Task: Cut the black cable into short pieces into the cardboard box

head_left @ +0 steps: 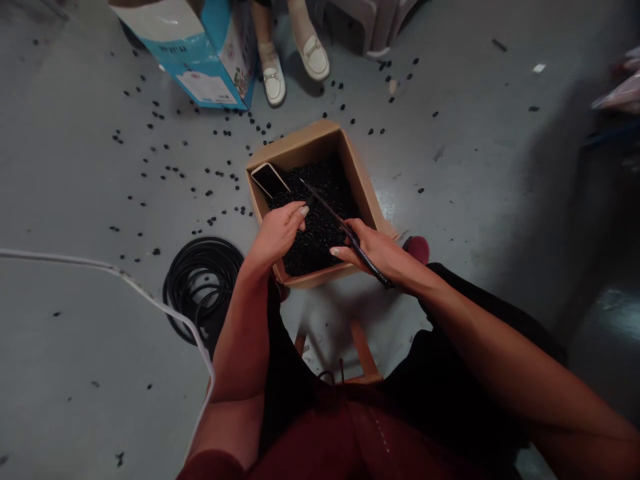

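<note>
A brown cardboard box (360,180) on the grey floor holds a heap of small black pieces (330,193) and a phone (269,179) leaning in its far left corner. My left hand (280,230) reaches into the box with its fingers curled closed over the black pieces. My right hand (373,250) grips long black scissors (340,227), whose blades point up and left over the heap.
Several black pieces lie scattered on the floor behind the box. A coil of black cable (200,287) lies left of me and a white cord (125,280) crosses the floor. Another person's feet in white shoes (295,63) stand beside a blue and white carton (200,53).
</note>
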{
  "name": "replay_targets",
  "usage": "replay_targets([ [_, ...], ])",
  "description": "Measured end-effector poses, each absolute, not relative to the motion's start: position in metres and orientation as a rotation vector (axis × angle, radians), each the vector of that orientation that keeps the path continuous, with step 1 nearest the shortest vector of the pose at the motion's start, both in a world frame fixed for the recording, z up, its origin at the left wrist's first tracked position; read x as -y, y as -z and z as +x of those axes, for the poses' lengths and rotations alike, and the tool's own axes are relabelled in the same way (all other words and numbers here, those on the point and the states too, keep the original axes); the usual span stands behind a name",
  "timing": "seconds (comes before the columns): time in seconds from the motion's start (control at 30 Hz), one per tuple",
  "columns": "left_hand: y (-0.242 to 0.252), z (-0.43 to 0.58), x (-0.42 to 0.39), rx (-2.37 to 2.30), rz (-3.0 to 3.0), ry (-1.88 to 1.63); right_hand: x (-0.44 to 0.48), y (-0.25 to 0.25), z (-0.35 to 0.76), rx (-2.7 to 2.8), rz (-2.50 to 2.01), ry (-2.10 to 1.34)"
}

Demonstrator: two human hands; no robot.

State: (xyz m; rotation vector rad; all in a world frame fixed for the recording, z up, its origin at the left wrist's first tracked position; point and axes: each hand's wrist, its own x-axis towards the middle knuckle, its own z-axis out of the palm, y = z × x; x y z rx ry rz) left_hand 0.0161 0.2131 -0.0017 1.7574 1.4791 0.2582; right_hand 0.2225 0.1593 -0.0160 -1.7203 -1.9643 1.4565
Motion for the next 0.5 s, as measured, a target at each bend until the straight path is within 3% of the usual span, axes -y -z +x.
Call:
replay_targets([
  [0.5,0.0016,0.0149,-0.2116,-1.475,1.738,-0.309,-0.1619,0.0180,0.2245,1.941,-1.637,-1.500],
])
